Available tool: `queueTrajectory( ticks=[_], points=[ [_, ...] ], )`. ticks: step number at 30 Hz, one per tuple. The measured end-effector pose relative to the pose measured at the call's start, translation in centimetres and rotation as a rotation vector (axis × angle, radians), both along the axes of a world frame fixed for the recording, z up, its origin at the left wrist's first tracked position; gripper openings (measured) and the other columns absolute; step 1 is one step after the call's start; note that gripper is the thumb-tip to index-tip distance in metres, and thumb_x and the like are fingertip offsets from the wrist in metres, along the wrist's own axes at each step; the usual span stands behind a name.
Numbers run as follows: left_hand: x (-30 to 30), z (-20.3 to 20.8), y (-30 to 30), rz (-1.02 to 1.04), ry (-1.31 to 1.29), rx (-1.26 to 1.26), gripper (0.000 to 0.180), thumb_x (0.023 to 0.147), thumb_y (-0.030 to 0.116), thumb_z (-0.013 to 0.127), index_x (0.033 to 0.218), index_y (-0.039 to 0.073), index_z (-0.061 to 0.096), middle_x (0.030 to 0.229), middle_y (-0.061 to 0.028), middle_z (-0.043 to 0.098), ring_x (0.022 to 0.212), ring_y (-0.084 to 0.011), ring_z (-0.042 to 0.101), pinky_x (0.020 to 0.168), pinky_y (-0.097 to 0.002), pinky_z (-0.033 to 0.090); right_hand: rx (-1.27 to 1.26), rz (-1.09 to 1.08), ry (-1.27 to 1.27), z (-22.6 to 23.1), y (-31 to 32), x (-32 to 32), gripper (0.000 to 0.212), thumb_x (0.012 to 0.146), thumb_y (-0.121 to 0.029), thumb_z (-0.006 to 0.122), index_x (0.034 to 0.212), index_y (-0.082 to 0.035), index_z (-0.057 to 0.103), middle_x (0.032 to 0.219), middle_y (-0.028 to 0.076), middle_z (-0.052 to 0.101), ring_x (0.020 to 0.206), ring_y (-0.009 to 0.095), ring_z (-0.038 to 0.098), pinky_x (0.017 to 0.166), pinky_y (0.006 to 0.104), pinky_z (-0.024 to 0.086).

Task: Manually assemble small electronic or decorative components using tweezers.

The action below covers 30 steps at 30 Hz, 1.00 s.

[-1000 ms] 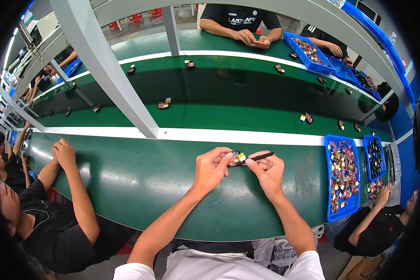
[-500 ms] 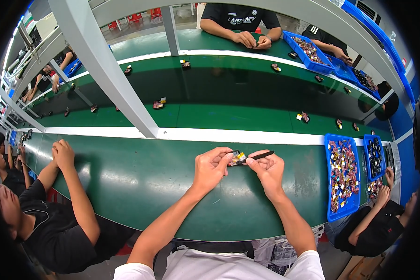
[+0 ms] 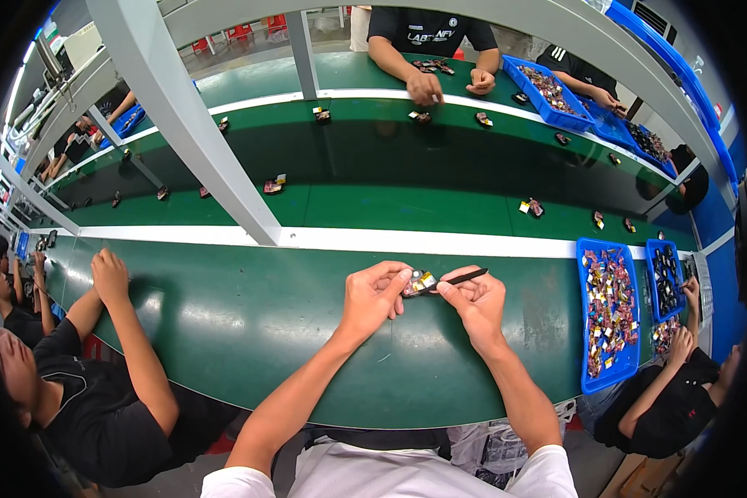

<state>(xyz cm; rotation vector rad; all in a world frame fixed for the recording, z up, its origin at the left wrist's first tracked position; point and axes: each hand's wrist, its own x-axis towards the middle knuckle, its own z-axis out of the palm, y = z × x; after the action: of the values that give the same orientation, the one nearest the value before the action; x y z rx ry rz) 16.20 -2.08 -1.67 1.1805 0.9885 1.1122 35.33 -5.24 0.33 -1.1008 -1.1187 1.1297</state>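
Observation:
My left hand [image 3: 375,300] is closed on a small electronic assembly [image 3: 416,283], a dark case with reddish and yellow parts and a pale round spot. Thumb and fingers pinch it by its left side, above the green worktable [image 3: 307,357]. In my right hand [image 3: 476,304] is a slim black stick-like tool [image 3: 466,278], gripped between thumb and forefinger. Its left end meets the assembly's right side; the other end points up to the right. The exact kind of tool and the contact point are too small to make out.
A blue tray [image 3: 612,378] of small red-and-yellow parts stands at my right, with a smaller blue tray [image 3: 666,311] of black pieces beyond it. Ahead runs a green conveyor [image 3: 407,207] with scattered assemblies, behind a white rail [image 3: 440,242]. A grey post [image 3: 191,124] rises left. Co-workers sit around.
Assemblies on the conveyor have shifted slightly left. Across it, a co-worker's hand has moved down to the belt, where another assembly now lies. My hands stay in place; the assembly is turned slightly.

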Motion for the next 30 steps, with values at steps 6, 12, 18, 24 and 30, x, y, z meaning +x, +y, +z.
queueTrajectory(
  ticks=[6, 12, 18, 24, 30],
  points=[
    [-0.3, -0.6, 0.4, -0.098, -0.095, -0.015, 0.024, 0.102, 0.014, 0.062, 0.110, -0.007, 0.069, 0.082, -0.0111, 0.070, 0.055, -0.0128, 0.064, 0.043, -0.0233, 0.049, 0.102, -0.006, -0.031, -0.4, -0.2, 0.0, 0.013, 0.088, 0.007, 0.073, 0.100, 0.005, 0.067, 0.086, 0.005, 0.070, 0.065, 0.002, 0.057, 0.056, 0.0170, 0.043],
    [-0.7, -0.2, 0.5, -0.142, -0.154, -0.023, 0.025, 0.102, 0.014, 0.061, 0.112, -0.007, 0.068, 0.084, -0.0112, 0.069, 0.056, -0.0141, 0.065, 0.044, -0.0239, 0.050, 0.209, -0.020, -0.168, -0.2, -0.5, -0.2, 0.011, 0.088, 0.003, 0.076, 0.096, 0.004, 0.067, 0.081, 0.004, 0.069, 0.060, 0.000, 0.052, 0.053, 0.0167, 0.037],
    [-0.6, -0.1, 0.4, -0.155, -0.173, -0.031, 0.026, 0.102, 0.013, 0.060, 0.114, -0.009, 0.067, 0.086, -0.0143, 0.071, 0.057, -0.0161, 0.067, 0.044, -0.0253, 0.053, 0.263, -0.074, -0.216, -0.4, -0.4, -0.7, 0.011, 0.084, 0.004, 0.078, 0.092, 0.002, 0.071, 0.071, -0.002, 0.066, 0.052, -0.002, 0.041, 0.047, 0.0178, 0.029],
    [-0.7, 0.2, 0.2, -0.152, -0.190, -0.036, 0.027, 0.102, 0.013, 0.060, 0.116, -0.008, 0.066, 0.086, -0.0131, 0.070, 0.058, -0.0165, 0.067, 0.045, -0.0256, 0.053, 0.266, -0.081, -0.213, -0.5, -0.4, -0.7, 0.011, 0.084, 0.004, 0.079, 0.092, 0.002, 0.072, 0.070, -0.002, 0.065, 0.052, -0.002, 0.041, 0.047, 0.0179, 0.028],
    [-0.9, 0.0, 0.3, -0.140, -0.211, -0.029, 0.027, 0.102, 0.013, 0.060, 0.117, -0.009, 0.066, 0.089, -0.0160, 0.072, 0.059, -0.0178, 0.068, 0.045, -0.0265, 0.055, 0.278, -0.098, -0.275, -0.5, -0.5, -0.9, 0.010, 0.084, 0.003, 0.079, 0.092, 0.001, 0.072, 0.068, -0.003, 0.064, 0.051, -0.002, 0.039, 0.046, 0.0182, 0.027]
  ],
)
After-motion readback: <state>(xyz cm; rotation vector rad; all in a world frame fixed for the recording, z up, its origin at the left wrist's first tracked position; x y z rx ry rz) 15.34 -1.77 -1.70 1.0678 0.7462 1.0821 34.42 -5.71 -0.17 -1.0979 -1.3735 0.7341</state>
